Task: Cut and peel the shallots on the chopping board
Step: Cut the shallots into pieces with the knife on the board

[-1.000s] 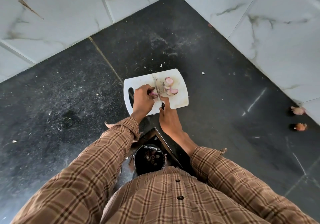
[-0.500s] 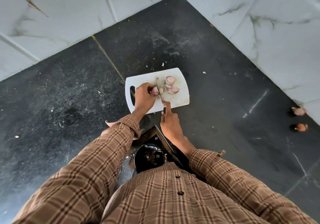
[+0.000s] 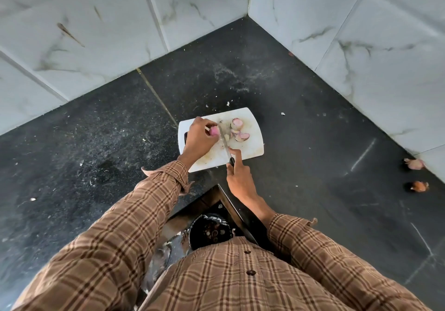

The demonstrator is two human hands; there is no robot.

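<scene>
a pink shallot sits at the left part of the white board, pinched in the fingertips of the left hand; the hand covers its left side, so only its right, rounded face shows. just right of it lies the knife, blade running up the board and touching or nearly touching the shallot; which one cannot be told. the right hand is clenched on the dark handle at the board's near edge, index finger stretched along the blade's back, and hides most of the handle. further right on the board lie cut shallot pieces, pink and pale, overlapping so their count is unclear. the board's handle slot is mostly hidden behind the left wrist. the board rests on a dark speckled desk in a corner of white marbled tiles. near the right wall, well apart from the board, sit two more shallots, small and blurred. plaid sleeves fill the foreground, with a dark bin partly hidden between them below the desk's edge.
</scene>
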